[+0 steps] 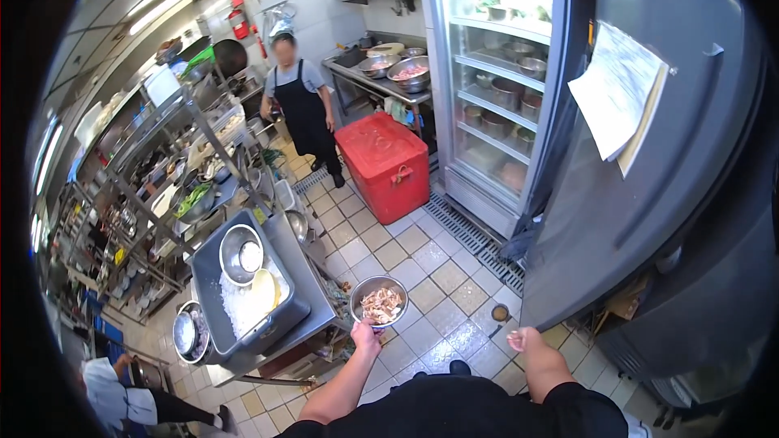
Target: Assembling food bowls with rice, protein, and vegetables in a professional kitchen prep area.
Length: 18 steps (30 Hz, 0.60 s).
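Observation:
My left hand (366, 338) grips the near rim of a round metal bowl (355, 305). Pinkish-brown pieces that look like cut raw meat (381, 306) lie inside it. The bowl is held out in front of me over the tiled floor, just right of a metal counter's corner. Off to the right, my right hand (522, 339) has its fingers curled in, and no object shows in it. Close to that hand in the picture is a small round brownish thing with a dark stem (500, 313); I cannot tell whether it lies on the floor.
A grey tub (297, 313) of ice and a metal bowl stands on the left counter. Ahead are a red cooler box (382, 164), a person in a dark apron (302, 101) and a glass-door fridge (497, 89). A dark grey door (649, 170) rises at right. Another person (114, 393) is lower left.

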{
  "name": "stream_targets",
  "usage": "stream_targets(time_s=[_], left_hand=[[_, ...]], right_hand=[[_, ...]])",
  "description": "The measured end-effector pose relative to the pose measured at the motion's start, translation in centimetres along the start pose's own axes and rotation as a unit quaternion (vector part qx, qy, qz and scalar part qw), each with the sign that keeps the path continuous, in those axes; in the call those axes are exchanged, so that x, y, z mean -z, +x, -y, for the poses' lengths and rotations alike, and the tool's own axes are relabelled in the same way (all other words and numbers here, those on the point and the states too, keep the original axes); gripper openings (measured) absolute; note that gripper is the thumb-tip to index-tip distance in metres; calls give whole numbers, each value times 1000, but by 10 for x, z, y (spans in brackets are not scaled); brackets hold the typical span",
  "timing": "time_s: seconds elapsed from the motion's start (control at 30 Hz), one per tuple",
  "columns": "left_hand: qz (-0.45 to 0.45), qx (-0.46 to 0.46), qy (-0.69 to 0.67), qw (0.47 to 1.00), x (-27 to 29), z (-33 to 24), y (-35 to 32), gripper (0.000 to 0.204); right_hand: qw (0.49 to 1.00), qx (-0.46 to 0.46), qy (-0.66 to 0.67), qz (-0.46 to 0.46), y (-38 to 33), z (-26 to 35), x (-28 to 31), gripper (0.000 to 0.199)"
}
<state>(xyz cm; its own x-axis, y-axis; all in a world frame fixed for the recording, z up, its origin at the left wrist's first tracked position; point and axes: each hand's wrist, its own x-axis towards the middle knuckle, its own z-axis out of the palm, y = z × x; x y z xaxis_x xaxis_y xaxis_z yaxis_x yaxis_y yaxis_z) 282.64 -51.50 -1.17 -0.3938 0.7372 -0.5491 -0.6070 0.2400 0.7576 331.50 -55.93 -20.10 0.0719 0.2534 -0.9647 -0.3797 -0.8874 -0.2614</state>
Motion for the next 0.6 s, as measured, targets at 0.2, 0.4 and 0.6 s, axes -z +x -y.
stream_targets(time_s=[0.2, 0.4, 0.6], left_hand=[[-9, -34, -15, 999, -2, -8, -8, 13], [-45, -55, -1, 997, 6, -18, -34, 13], [-77, -63, -28, 995, 44, -25, -74, 17]], right_hand=[[989, -10, -70, 126, -5, 114, -7, 8], [959, -140, 47, 243, -5, 134, 86, 7], [979, 73, 106, 156, -43, 162, 127, 10]])
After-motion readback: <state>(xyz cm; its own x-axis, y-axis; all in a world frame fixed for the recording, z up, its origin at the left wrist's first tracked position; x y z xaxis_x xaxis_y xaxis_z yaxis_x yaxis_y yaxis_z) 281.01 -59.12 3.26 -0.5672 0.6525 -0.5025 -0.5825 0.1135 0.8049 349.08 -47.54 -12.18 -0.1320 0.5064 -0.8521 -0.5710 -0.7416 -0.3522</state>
